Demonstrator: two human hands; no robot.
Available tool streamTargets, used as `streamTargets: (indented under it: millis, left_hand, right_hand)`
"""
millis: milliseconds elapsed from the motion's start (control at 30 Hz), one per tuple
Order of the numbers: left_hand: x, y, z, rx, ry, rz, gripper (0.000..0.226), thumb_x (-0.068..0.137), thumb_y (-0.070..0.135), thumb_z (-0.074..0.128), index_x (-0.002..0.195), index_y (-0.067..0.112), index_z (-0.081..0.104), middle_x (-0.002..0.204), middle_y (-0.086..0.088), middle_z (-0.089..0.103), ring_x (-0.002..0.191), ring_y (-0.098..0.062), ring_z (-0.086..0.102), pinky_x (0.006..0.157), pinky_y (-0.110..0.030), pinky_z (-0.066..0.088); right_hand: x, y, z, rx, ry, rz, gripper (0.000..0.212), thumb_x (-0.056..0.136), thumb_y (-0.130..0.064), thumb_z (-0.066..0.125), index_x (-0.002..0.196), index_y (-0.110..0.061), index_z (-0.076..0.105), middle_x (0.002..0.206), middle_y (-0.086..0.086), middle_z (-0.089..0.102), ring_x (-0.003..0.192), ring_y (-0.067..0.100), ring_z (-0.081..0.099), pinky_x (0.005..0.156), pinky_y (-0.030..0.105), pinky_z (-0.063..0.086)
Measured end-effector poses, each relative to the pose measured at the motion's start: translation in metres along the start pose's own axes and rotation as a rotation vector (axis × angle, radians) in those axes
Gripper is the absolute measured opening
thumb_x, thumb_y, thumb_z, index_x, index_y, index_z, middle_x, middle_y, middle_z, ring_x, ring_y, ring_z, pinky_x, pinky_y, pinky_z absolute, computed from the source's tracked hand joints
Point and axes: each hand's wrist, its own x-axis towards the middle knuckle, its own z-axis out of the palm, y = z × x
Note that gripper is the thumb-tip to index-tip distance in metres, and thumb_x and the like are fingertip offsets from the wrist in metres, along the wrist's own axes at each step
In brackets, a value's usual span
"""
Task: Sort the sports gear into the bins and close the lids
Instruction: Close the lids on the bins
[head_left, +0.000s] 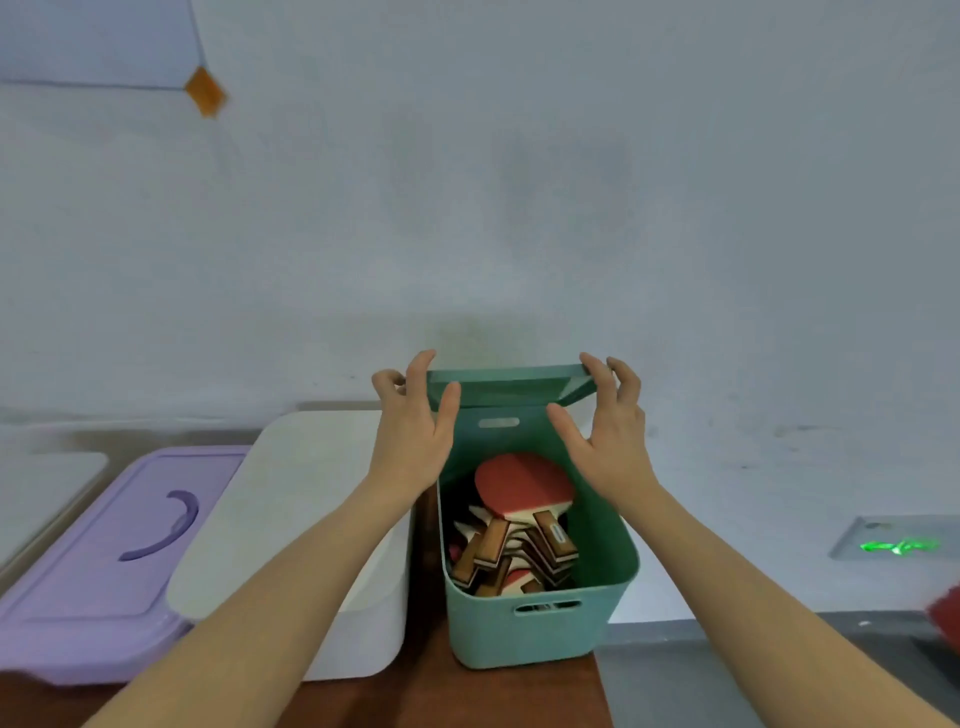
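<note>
A green bin (540, 634) stands on a brown table, holding several table tennis paddles (519, 525) with red faces and wooden handles. Its green lid (506, 383) hovers over the bin's far edge, roughly level. My left hand (415, 431) holds the lid's left end, thumb below and fingers over the top. My right hand (610, 426) holds the lid's right end the same way. The bin's mouth is uncovered.
A white bin (291, 519) with its lid on stands just left of the green one. A purple lidded box (104, 561) with a handle sits further left. The brown table (415, 696) ends right of the green bin; a grey floor lies beyond.
</note>
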Motion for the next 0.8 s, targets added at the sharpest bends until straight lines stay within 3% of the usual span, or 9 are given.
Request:
streamTargets:
  millis: [67,133,200,267,367,433,500,667,800]
  left_hand:
    - [-0.022,-0.007,0.0,-0.005,-0.046,0.024,0.045,0.095,0.04,0.041,0.135,0.021,0.035,0.13,-0.006,0.02,0.084,-0.019,0.054,0.086,-0.027,0.045]
    - [-0.042,-0.017,0.002,-0.006,-0.105,0.049,0.049,0.091,0.045,0.041,0.13,0.015,0.044,0.142,-0.009,0.018,0.11,-0.023,0.048,0.096,-0.03,0.04]
    - [-0.062,-0.027,0.007,0.024,-0.169,0.087,0.054,0.089,0.048,0.043,0.125,0.009,0.051,0.146,-0.013,0.022,0.125,-0.027,0.041,0.101,-0.034,0.039]
    - [-0.082,-0.034,0.012,0.067,-0.206,0.136,0.057,0.09,0.051,0.048,0.118,0.002,0.057,0.144,-0.019,0.033,0.126,-0.031,0.042,0.102,-0.036,0.039]
    - [-0.111,-0.041,0.022,0.151,-0.215,0.191,0.069,0.091,0.057,0.036,0.106,-0.004,0.065,0.126,-0.027,0.053,0.112,-0.04,0.055,0.097,-0.046,0.042]
    - [-0.129,-0.045,0.03,0.186,-0.216,0.199,0.075,0.092,0.059,0.029,0.099,-0.005,0.068,0.114,-0.026,0.062,0.104,-0.045,0.059,0.091,-0.056,0.04]
    - [-0.143,-0.049,0.036,0.198,-0.226,0.198,0.075,0.093,0.058,0.028,0.094,-0.005,0.07,0.106,-0.024,0.066,0.1,-0.047,0.06,0.089,-0.056,0.038]
    - [-0.158,-0.054,0.051,0.145,-0.245,0.14,0.04,0.075,0.025,0.074,0.099,-0.006,0.069,0.11,-0.022,0.065,0.114,-0.051,0.05,0.095,-0.056,0.027]
    - [-0.159,-0.051,0.049,0.032,-0.25,0.033,0.04,0.075,0.019,0.076,0.106,-0.003,0.067,0.121,-0.015,0.061,0.131,-0.038,0.036,0.109,-0.04,0.022]
  right_hand:
    - [-0.025,0.003,-0.002,-0.028,-0.057,-0.002,0.055,0.083,-0.064,0.037,0.131,-0.04,0.026,0.143,0.004,0.023,0.128,0.022,0.031,0.107,0.039,0.018]
    - [-0.049,0.01,-0.004,-0.04,-0.117,0.023,0.051,0.083,-0.065,0.035,0.128,-0.042,0.029,0.143,0.002,0.025,0.13,0.024,0.028,0.107,0.035,0.015]
    - [-0.069,0.019,-0.007,-0.054,-0.148,0.06,0.052,0.083,-0.067,0.036,0.127,-0.041,0.034,0.14,0.001,0.029,0.127,0.029,0.03,0.105,0.032,0.015]
    - [-0.088,0.026,-0.012,-0.06,-0.185,0.097,0.055,0.083,-0.067,0.042,0.128,-0.034,0.042,0.138,0.002,0.034,0.125,0.03,0.029,0.105,0.035,0.021]
    - [-0.115,0.034,-0.017,-0.088,-0.224,0.071,0.05,0.084,-0.057,0.053,0.12,-0.022,0.057,0.135,0.006,0.041,0.123,0.022,0.025,0.107,0.042,0.024]
    - [-0.131,0.042,-0.014,-0.13,-0.232,0.018,0.047,0.084,-0.052,0.053,0.112,-0.016,0.063,0.13,0.011,0.049,0.121,0.016,0.031,0.109,0.038,0.018]
    - [-0.145,0.05,-0.012,-0.14,-0.261,0.043,0.048,0.085,-0.05,0.047,0.108,-0.013,0.067,0.126,0.014,0.053,0.121,0.021,0.042,0.11,0.031,0.013]
    - [-0.16,0.066,-0.009,-0.152,-0.296,0.091,0.044,0.084,-0.045,0.049,0.106,-0.012,0.068,0.124,0.015,0.057,0.121,0.036,0.048,0.11,0.031,0.012]
    - [-0.159,0.062,-0.006,-0.111,-0.24,0.105,0.03,0.08,-0.031,0.061,0.101,-0.012,0.071,0.115,0.009,0.063,0.122,0.037,0.047,0.106,0.042,0.021]
